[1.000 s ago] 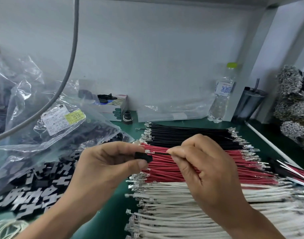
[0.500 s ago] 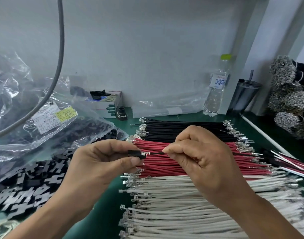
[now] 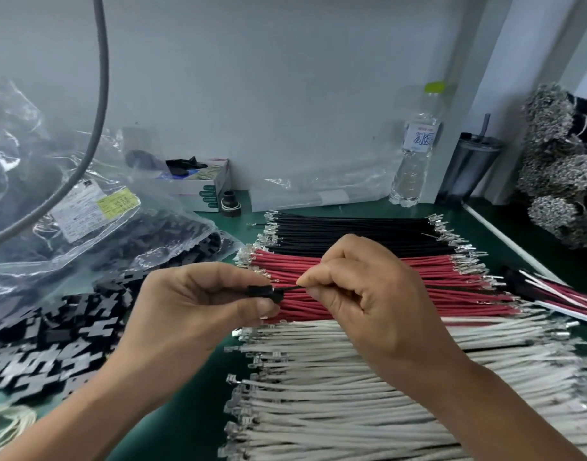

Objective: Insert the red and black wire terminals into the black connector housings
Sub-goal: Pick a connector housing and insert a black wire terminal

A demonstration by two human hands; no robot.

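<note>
My left hand [image 3: 199, 304] pinches a small black connector housing [image 3: 262, 291] between thumb and fingers above the green mat. My right hand [image 3: 368, 297] pinches a thin black wire [image 3: 290, 289] whose end meets the housing's right side; its metal terminal is not visible. Below the hands lie rows of black wires [image 3: 352, 231], red wires [image 3: 451, 287] and white wires [image 3: 352, 394], all with metal terminals at their ends. Loose black housings [image 3: 52, 334] are heaped at the left.
A clear plastic bag of black housings [image 3: 85, 227] lies at the left under a hanging grey cable [image 3: 100, 94]. At the back wall stand a small box [image 3: 202, 184], a water bottle [image 3: 415, 154] and a dark tumbler [image 3: 468, 168]. Bundles of terminals [image 3: 558, 168] sit at right.
The black wire has gone further into the housing; the exposed metal terminal seen earlier is no longer visible. Both hands stay together over the red wires.
</note>
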